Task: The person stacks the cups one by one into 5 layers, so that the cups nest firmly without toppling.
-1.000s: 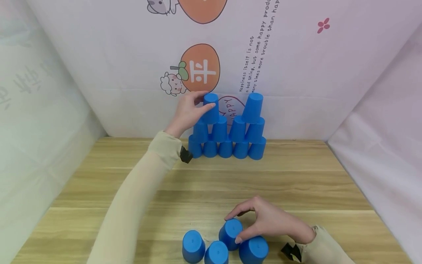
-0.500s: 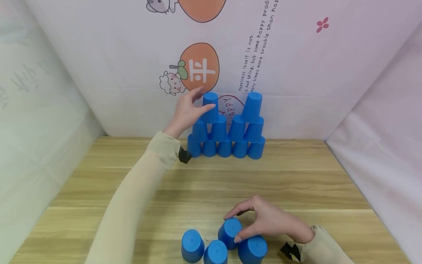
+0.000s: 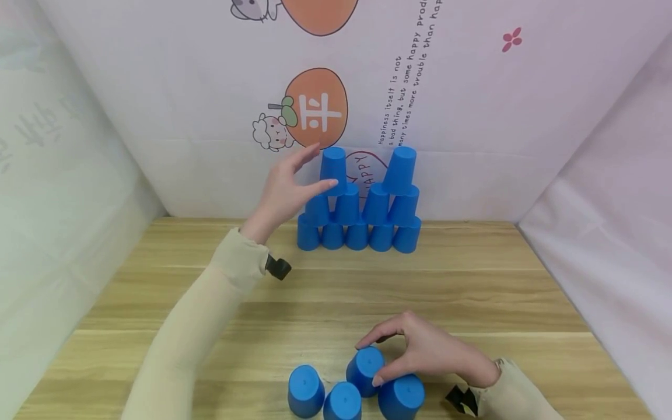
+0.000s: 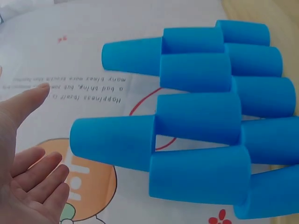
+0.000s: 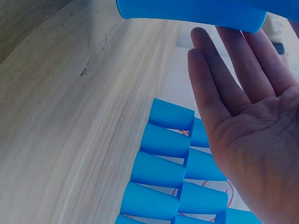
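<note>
A wall of upside-down blue cups stands at the table's far edge, with several cups (image 3: pixel 357 234) in the bottom row, several in the middle row and two on top. My left hand (image 3: pixel 283 189) is beside the top left cup (image 3: pixel 333 166), thumb and fingers spread. The left wrist view has a gap between that hand (image 4: pixel 32 182) and the cup (image 4: pixel 114 140). Near the front, my right hand (image 3: pixel 422 349) grips a blue cup (image 3: pixel 362 373) between thumb and fingers; its fingers (image 5: pixel 243 65) reach the cup's side (image 5: pixel 196 14) in the right wrist view.
Close around the gripped cup are three more upturned blue cups, one at left (image 3: pixel 305 392), one in front (image 3: pixel 343 402) and one at right (image 3: pixel 401 398). A printed white cloth (image 3: pixel 446 116) hangs behind the wood-grain table (image 3: pixel 462 291), with cloth on both sides.
My left hand has let go of the top left cup and drawn back a little to the left and toward me. The cup stays on the stack. My right hand holds still.
</note>
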The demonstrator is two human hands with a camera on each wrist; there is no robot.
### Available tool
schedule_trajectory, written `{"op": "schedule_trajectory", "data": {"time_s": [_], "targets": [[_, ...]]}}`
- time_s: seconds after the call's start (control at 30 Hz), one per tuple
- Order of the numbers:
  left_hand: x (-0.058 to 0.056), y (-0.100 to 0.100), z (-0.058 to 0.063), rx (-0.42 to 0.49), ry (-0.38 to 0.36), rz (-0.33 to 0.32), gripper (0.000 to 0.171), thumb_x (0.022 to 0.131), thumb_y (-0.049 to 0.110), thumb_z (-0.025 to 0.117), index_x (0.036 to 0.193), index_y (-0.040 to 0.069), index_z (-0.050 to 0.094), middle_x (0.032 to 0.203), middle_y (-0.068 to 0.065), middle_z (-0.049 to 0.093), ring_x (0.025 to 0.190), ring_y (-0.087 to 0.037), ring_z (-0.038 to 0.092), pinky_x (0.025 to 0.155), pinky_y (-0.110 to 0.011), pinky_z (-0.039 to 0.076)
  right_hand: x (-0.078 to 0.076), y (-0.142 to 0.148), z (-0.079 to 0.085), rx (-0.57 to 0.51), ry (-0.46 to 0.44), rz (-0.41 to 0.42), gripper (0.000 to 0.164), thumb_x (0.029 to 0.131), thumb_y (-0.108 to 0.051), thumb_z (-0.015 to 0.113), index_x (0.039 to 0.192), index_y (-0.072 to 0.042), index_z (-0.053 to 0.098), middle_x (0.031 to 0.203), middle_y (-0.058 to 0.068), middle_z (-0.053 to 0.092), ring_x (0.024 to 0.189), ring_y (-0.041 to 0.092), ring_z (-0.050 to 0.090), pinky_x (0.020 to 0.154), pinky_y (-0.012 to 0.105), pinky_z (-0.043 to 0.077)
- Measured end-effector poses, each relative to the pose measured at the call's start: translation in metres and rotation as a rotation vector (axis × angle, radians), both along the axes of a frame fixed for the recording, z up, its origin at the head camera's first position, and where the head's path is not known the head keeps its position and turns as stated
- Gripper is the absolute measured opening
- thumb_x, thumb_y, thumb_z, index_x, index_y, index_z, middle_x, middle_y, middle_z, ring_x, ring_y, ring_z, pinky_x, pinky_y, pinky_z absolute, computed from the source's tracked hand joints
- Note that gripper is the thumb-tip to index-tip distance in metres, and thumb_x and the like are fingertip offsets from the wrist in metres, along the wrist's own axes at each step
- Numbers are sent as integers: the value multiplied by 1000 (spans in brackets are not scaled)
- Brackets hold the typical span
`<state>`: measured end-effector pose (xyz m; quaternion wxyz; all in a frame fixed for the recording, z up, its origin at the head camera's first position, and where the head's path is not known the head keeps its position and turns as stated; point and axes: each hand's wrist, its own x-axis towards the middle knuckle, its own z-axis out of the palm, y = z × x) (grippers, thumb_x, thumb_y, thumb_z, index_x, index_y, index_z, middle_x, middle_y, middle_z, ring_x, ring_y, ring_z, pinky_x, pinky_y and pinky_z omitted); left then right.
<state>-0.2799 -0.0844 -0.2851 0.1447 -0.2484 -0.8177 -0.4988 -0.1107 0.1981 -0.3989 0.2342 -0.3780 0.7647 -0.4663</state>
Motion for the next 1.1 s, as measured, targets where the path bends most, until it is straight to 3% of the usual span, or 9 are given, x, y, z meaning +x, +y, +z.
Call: {"op": "schedule_trajectory", "data": {"time_s": [0.2, 0.4, 0.7, 0.9, 1.1], "targets": [[26, -7, -14, 6, 0, -66, 75, 89, 34, 81, 153, 11, 47, 150, -5, 53, 137, -13, 47, 105, -47, 47, 0, -1, -2, 8, 7, 4, 44, 90, -31, 81, 128, -11, 71, 121, -7, 71, 114, 16, 65, 100, 50, 51], [49, -13, -35, -37, 32, -93, 72, 89, 33, 82, 151, 13, 50, 149, -2, 54, 137, -16, 47, 110, -48, 41, -1, -1, -4, 11, 26, 7, 46, 88, -31, 82, 129, -12, 71, 122, -7, 71, 115, 15, 65, 99, 50, 51], [79, -21, -68, -88, -86, -96, 69, 87, 35, 84, 148, 25, 54, 147, 7, 54, 138, -18, 46, 110, -56, 39, 0, 0, -3, 16, 35, -2, 48, 88, -31, 83, 130, -12, 71, 123, -7, 71, 115, 15, 65, 98, 51, 52], [104, -26, -81, -85, -112, -157, 70, 84, 40, 85, 146, 26, 56, 145, 10, 55, 137, -18, 48, 108, -59, 40, 1, 0, -3, 17, 41, -8, 48, 88, -32, 83, 129, -12, 71, 122, -7, 71, 114, 16, 66, 98, 51, 52], [128, -40, -93, -49, -215, -239, 69, 84, 37, 86, 146, 29, 56, 144, 13, 55, 137, -15, 47, 110, -56, 39, 2, -1, -2, 29, 46, -18, 47, 88, -34, 82, 130, -16, 71, 122, -9, 71, 114, 16, 66, 97, 51, 52]]}}
